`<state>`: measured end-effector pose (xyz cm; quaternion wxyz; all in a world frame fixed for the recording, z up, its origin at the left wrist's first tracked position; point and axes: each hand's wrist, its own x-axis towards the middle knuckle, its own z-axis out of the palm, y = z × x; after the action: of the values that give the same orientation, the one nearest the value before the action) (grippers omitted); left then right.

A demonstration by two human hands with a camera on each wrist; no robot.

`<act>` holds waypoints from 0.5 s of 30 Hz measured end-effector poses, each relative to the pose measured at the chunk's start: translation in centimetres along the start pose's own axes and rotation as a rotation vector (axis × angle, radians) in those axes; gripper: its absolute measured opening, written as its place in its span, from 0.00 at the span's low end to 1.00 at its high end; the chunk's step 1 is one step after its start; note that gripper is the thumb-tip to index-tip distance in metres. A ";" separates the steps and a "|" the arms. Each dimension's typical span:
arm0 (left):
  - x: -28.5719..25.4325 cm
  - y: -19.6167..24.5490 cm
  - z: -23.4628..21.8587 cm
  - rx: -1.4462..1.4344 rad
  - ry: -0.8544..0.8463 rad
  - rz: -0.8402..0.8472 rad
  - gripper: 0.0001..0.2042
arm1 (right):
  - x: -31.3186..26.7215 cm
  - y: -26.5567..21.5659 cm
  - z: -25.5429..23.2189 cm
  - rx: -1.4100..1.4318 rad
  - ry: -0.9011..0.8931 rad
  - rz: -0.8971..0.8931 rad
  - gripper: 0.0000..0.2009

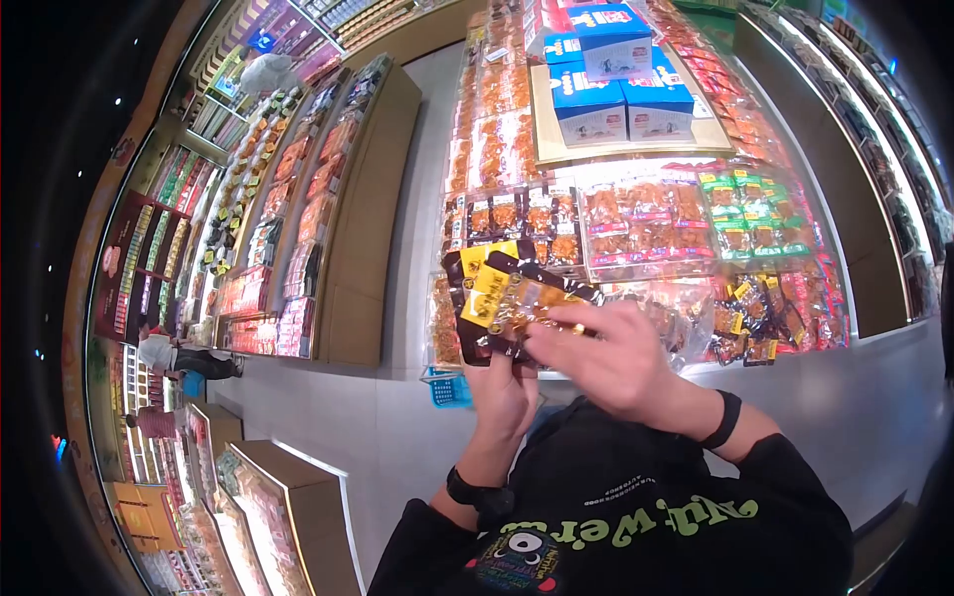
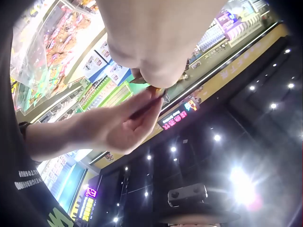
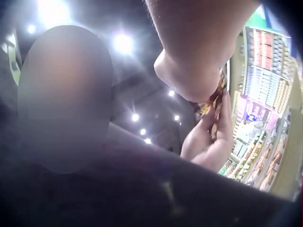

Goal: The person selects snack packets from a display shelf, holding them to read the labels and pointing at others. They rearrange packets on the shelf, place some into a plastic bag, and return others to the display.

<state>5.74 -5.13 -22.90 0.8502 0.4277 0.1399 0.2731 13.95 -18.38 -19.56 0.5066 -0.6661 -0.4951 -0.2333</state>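
Two dark packets with yellow labels are held up together in the head view, a front packet (image 1: pixel 527 303) overlapping a rear packet (image 1: pixel 477 260). My left hand (image 1: pixel 500 395) grips them from below, its fingers mostly hidden behind them. Over the front packet's right end, my right hand (image 1: pixel 606 358) pinches it between thumb and fingers. In the left wrist view the right hand (image 2: pixel 128 125) pinches a thin dark edge. The right wrist view shows the left hand (image 3: pixel 210 142) with its fingers round the packets, partly covered by the right hand.
Behind the packets stands a display of bagged snacks (image 1: pixel 646 223), with blue-and-white boxes (image 1: pixel 591 107) on top. A blue basket (image 1: pixel 449 388) is low beside the display. Shelving (image 1: pixel 363 219) runs along the left, where a person (image 1: pixel 179 356) is near other shelves.
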 end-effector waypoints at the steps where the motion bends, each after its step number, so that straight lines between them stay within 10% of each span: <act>1: 0.0 -0.3 0.1 -0.010 -0.038 -0.030 0.18 | 0.4 -0.6 0.9 -0.108 -0.047 -0.110 0.13; 15: 0.2 0.8 0.6 0.039 -0.070 0.026 0.16 | 1.2 -1.4 1.3 -0.232 -0.100 -0.282 0.14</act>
<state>5.92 -4.99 -21.88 0.8424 0.4553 0.1098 0.2663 12.98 -16.70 -18.44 0.3634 -0.6547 -0.5781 -0.3240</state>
